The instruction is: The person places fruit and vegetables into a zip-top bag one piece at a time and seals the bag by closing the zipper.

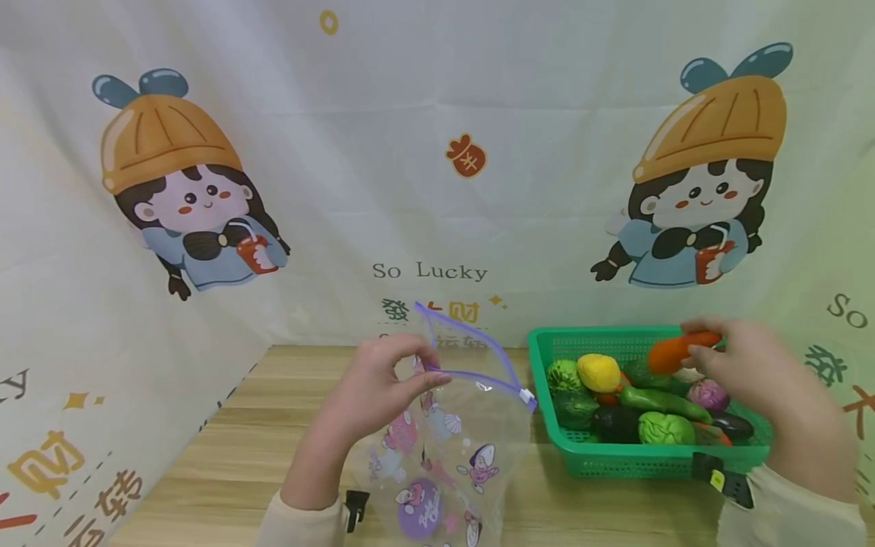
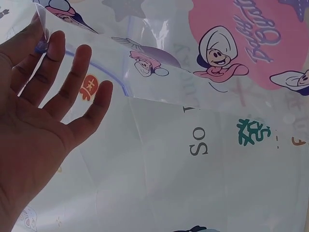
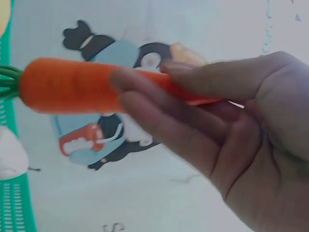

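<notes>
In my right hand (image 1: 752,365) I grip an orange carrot (image 1: 673,354) above the green basket. The right wrist view shows the carrot (image 3: 72,86) lying level, its green stalks pointing left, thumb and fingers around its narrower end. My left hand (image 1: 383,380) pinches the rim of a clear zip bag (image 1: 472,425) printed with cartoon figures. The bag hangs upright with its purple-edged mouth parted and a white slider at the right corner. In the left wrist view, thumb and index finger of the left hand (image 2: 48,96) hold the bag's edge while the other fingers spread out.
A green basket (image 1: 615,462) stands at the right on the wooden table (image 1: 225,448). It holds a yellow lemon (image 1: 598,373), a green pepper (image 1: 666,403), a small cabbage (image 1: 666,428), an eggplant (image 1: 733,425) and several other vegetables. Behind hangs a printed cloth (image 1: 533,228).
</notes>
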Motion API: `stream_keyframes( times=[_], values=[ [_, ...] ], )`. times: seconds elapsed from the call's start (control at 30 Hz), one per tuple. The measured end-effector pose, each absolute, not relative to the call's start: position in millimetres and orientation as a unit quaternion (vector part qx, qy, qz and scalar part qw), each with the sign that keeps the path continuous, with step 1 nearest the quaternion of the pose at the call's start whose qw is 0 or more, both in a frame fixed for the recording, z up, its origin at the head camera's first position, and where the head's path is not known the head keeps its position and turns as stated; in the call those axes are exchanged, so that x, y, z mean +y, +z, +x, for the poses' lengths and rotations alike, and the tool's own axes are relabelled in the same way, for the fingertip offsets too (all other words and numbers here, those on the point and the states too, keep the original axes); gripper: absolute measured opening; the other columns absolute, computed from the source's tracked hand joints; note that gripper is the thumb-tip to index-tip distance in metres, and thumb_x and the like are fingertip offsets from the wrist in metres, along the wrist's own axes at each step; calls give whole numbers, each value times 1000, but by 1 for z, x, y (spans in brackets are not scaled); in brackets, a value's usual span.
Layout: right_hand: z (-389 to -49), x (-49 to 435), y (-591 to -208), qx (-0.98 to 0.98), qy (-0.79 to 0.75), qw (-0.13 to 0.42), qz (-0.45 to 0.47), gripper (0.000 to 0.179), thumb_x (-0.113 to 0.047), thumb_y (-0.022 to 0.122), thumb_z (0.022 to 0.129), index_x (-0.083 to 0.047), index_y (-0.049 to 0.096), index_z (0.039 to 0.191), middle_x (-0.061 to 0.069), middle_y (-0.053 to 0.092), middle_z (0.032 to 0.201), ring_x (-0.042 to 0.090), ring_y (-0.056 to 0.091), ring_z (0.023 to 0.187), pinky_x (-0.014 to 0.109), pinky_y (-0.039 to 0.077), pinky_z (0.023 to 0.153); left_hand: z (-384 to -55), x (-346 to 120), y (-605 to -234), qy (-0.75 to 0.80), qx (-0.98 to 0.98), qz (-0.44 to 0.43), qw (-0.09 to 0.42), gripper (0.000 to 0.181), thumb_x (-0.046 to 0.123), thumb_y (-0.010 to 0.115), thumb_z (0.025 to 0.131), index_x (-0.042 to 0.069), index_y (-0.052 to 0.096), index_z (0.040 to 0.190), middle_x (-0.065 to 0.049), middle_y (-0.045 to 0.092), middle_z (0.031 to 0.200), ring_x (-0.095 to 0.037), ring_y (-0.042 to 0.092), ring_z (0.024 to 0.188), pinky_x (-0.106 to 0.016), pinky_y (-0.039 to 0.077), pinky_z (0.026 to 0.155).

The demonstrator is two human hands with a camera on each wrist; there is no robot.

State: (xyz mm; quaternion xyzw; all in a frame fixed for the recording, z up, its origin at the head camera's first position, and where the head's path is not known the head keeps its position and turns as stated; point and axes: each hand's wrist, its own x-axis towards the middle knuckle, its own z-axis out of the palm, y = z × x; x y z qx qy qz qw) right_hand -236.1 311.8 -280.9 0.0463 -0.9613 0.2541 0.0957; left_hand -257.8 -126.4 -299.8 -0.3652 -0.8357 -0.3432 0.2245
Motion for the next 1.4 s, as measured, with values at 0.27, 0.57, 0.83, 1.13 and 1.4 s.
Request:
stream_keyframes(
  times=[0.27,0.57,0.83,1.13,1.4],
  values=[
    [-217,276,-265,-892,340,290,62,46,-16,59,110,-3,49,154,15,77,127,22,81,102,7,48,73,-257,-125,-300,-337,-834,-373,226,15,15,87,89,19,73,88,9,71,86,-4,64,82,-29,55,83],
    [-212,222,-259,-726,457,442,260,35,20,70,91,8,69,123,-22,77,103,-6,70,63,15,31,38,-257,-125,-301,-322,-822,-409,231,16,14,87,89,17,71,88,9,71,88,-9,66,87,-29,56,83],
    [-220,201,-260,-621,556,402,380,29,11,65,99,21,56,125,4,78,117,11,69,67,16,60,73,-255,-124,-300,-310,-818,-426,231,16,14,87,89,17,71,89,9,72,88,-12,67,88,-29,55,84],
    [-219,181,-265,-665,555,291,406,28,17,60,99,10,61,126,-1,78,117,15,67,66,21,60,66,-245,-123,-294,-308,-801,-457,235,18,14,88,88,17,71,92,9,71,89,-11,62,89,-28,53,83],
    [-215,167,-265,-784,509,156,318,29,-10,66,106,-7,62,135,6,76,105,21,58,54,31,55,54,-239,-119,-288,-307,-779,-486,249,18,13,88,87,16,71,92,8,70,88,-8,61,91,-27,53,83]
  ],
)
